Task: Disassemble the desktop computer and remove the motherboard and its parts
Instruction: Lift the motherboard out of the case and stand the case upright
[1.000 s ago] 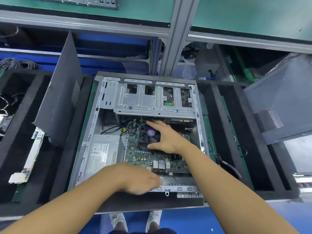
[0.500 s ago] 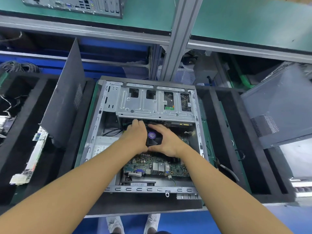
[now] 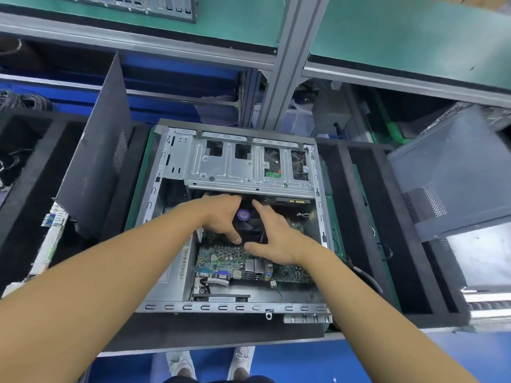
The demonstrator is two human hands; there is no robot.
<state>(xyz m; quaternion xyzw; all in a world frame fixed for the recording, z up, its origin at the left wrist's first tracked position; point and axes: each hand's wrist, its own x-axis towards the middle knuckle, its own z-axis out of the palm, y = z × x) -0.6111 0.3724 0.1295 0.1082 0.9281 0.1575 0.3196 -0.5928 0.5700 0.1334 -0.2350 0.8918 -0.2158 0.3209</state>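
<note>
While left hand (image 3: 221, 218), right hand (image 3: 278, 236) clasp, fan (image 3: 244, 215) between them

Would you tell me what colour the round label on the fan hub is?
The label on the fan is purple, best seen in the head view.

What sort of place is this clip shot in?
Probably an electronics teardown line: opened desktop case in a black foam tray, left hand and right hand gripping its CPU fan, another computer on the green shelf above.
</note>
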